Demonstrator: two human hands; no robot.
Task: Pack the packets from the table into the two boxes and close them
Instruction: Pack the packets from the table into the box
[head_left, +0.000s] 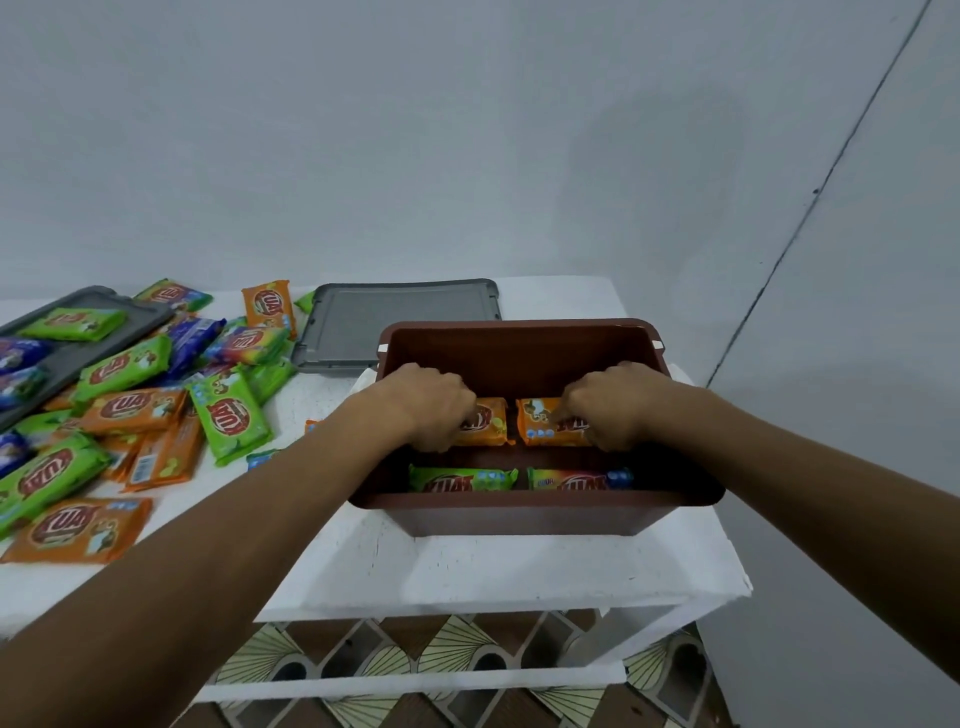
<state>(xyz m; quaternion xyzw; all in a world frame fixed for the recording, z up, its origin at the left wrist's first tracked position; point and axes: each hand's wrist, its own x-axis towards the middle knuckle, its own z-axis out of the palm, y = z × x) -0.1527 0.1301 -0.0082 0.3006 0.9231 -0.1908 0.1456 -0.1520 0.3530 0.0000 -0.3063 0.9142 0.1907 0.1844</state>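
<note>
Your left hand (431, 405) and right hand (608, 402) each grip an orange packet (543, 423) inside the box (519, 519); set askew, they may later block the lid (395, 322).

packet pile (119, 410): cut by left edge | orange packets (540, 428): partly hidden under left hand (431, 405), right hand (608, 402)

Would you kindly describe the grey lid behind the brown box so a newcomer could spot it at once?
On the white table, find the open brown plastic box at the right. The flat grey plastic lid lies directly behind it. Its surface is bare, whereas the other grey lid, far left, carries a green packet.
</note>
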